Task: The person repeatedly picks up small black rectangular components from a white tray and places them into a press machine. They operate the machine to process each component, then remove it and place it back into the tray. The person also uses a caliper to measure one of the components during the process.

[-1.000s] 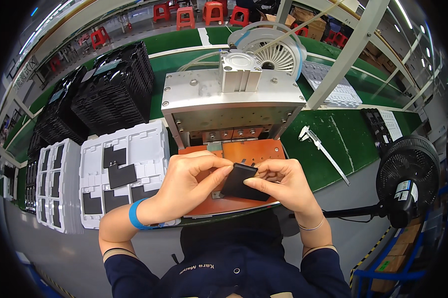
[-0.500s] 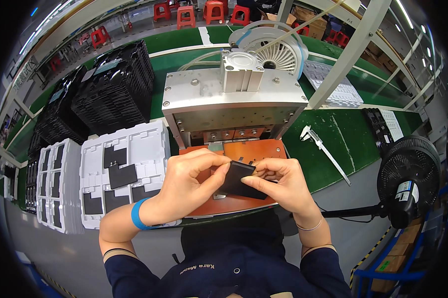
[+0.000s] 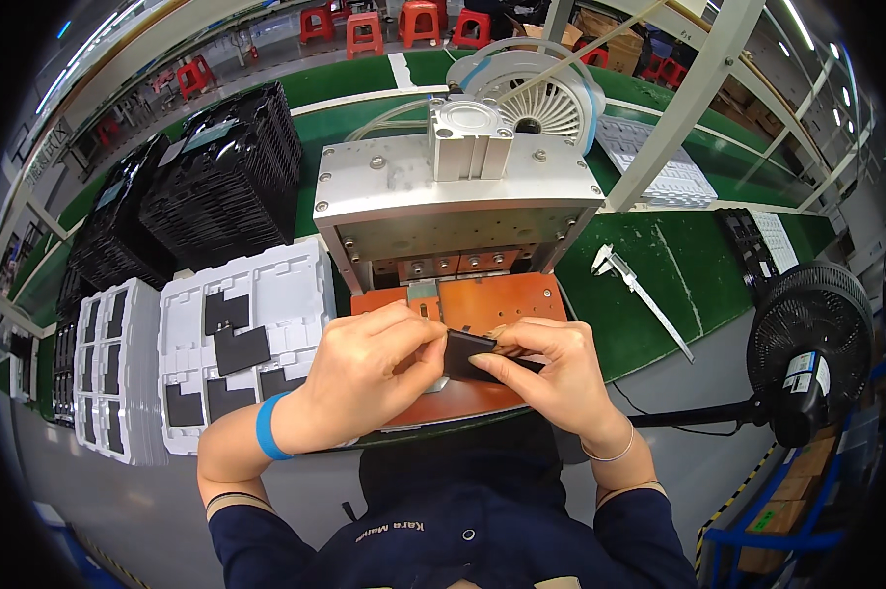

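Between both hands is a thin black rectangular piece (image 3: 465, 355), tilted, above the orange base plate (image 3: 502, 304) of a metal press (image 3: 462, 196). My left hand (image 3: 379, 368) pinches its left edge between thumb and fingertips. My right hand (image 3: 551, 371) grips the right side, thumb on the near face and fingers behind. The fingers cover part of the piece, so its whole outline is hidden. To the left, a white moulded tray (image 3: 295, 285) bears several similar flat black pieces (image 3: 241, 348).
A stack of white trays (image 3: 148, 393) stands far left, with tall black tray stacks (image 3: 222, 177) behind. On the green bench lies a caliper (image 3: 644, 299). A black fan (image 3: 806, 353) stands at the right, and a white fan (image 3: 541, 103) is behind the press.
The black piece has tipped flatter and shows less of its face. My left hand has shifted slightly left and down, its fingers curled closer together. My right hand has moved slightly.
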Demonstrator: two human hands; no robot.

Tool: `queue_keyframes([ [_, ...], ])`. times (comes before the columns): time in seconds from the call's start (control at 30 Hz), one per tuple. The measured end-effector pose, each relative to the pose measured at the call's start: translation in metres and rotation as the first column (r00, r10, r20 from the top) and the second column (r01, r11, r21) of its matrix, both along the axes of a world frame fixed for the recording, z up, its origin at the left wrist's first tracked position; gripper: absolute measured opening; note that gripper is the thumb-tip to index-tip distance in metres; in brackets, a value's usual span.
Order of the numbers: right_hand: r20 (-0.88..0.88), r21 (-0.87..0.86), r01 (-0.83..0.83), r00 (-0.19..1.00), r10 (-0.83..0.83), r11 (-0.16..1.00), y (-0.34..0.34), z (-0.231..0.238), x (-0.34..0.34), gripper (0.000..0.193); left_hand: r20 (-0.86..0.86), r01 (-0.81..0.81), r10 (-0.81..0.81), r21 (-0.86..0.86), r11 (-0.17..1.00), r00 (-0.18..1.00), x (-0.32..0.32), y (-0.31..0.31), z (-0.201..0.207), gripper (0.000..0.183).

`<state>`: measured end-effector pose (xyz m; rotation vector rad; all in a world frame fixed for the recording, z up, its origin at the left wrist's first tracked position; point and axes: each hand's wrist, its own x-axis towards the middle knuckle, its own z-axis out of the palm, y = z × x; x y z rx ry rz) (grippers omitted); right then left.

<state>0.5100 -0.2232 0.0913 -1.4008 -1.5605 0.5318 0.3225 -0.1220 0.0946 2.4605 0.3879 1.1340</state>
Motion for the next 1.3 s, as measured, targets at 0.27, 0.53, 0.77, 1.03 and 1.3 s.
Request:
queue_keyframes([
  [0.27, -0.010, 0.013, -0.043, 0.999, 0.044, 0.999, -0.001, 0.000, 0.002, 0.012, -0.012, 0.115, -0.114, 0.015, 0.993, 0.993, -0.003, 0.009, 0.007, 0.008],
  [0.53, 0.025, 0.080, -0.020, 1.000, 0.018, 0.997, -0.003, -0.002, -0.005, 0.011, 0.035, 0.055, -0.052, -0.096, 0.994, 0.998, -0.003, 0.004, 0.001, 0.008],
  [0.77, -0.244, -0.117, -0.074, 0.969, 0.044, 0.990, -0.002, -0.002, 0.008, 0.009, 0.089, 0.020, -0.010, -0.116, 0.993, 0.996, 0.005, -0.002, -0.003, 0.019],
  [1.03, -0.395, -0.124, -0.070, 0.919, 0.015, 0.990, 0.003, -0.010, 0.007, 0.016, 0.275, 0.238, -0.005, -0.822, 0.517, 0.961, 0.009, -0.012, -0.023, 0.024],
  [1.3, -0.347, -0.146, -0.030, 0.938, -0.023, 0.989, 0.005, -0.012, 0.006, 0.016, 0.123, 0.015, 0.017, -0.251, 0.968, 0.992, 0.011, -0.005, -0.025, 0.028],
])
